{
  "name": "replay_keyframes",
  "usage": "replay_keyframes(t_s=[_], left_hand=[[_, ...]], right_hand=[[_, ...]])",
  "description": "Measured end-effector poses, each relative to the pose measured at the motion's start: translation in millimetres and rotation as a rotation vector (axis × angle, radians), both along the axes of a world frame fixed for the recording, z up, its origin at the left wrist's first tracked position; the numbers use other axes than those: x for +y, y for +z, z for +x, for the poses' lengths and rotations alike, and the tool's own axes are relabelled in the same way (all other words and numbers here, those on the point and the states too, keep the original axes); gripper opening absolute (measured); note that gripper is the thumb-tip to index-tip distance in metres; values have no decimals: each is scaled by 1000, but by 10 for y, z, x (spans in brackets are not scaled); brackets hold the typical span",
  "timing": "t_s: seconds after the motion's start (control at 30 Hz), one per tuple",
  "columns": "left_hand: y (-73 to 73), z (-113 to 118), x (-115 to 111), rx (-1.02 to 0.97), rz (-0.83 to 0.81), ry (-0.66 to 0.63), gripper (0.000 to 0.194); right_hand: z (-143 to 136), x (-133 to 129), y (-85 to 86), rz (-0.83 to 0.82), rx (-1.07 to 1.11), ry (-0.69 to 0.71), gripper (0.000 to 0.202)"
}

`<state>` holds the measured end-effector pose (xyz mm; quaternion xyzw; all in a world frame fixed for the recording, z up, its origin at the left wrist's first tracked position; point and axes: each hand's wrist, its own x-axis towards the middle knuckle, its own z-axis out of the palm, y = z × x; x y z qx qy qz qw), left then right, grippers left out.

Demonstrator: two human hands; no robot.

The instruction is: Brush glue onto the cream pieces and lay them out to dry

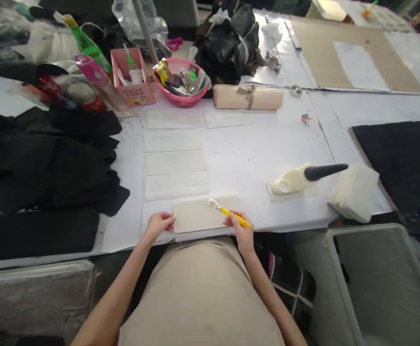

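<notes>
The right hand (242,229) grips a yellow brush (226,211), bristles over a beige panel (197,217) at the table (296,218)'s near edge; the left hand (161,225) pinches the panel's left end. Brushing seems under way; pale strips (176,163) beyond may be done, a white stack (354,192) left. A pink basin (183,101) holds a yellow packet (162,72) and clutter; a pink box (137,96), a green-nozzled bottle (129,60).

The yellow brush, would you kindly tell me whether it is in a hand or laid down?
In hand: the right hand grips the yellow brush by its handle.
</notes>
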<state>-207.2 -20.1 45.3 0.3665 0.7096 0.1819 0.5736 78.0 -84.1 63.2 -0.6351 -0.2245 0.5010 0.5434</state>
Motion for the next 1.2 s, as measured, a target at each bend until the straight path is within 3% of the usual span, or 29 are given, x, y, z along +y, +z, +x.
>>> replay_keyframes(t_s=[0.1, 0.2, 0.47, 0.63, 0.9, 1.0, 1.1, 1.2], left_hand=[[-100, -37, 27, -57, 3, -2, 37], [-181, -71, 52, -133, 29, -24, 36], [-283, -108, 40, -188, 31, 26, 30], [-289, -108, 24, -177, 55, 44, 27], [-293, -80, 15, -149, 61, 38, 25], [-289, -73, 24, -148, 43, 42, 27], [-276, -85, 34, -169, 31, 37, 29], [-262, -112, 40, -202, 23, 30, 30]], right_hand=[[-392, 71, -2, 14, 18, 194, 36], [-664, 156, -36, 15, 12, 297, 36], [-1039, 323, -164, -10, -10, 308, 37], [-824, 274, -253, -31, -90, 193, 39], [263, -91, -333, -51, -308, -222, 38], [396, -204, -256, -27, -444, -322, 34], [177, -221, -140, 21, -484, -213, 30], [-242, -133, -44, 101, -494, 94, 24]])
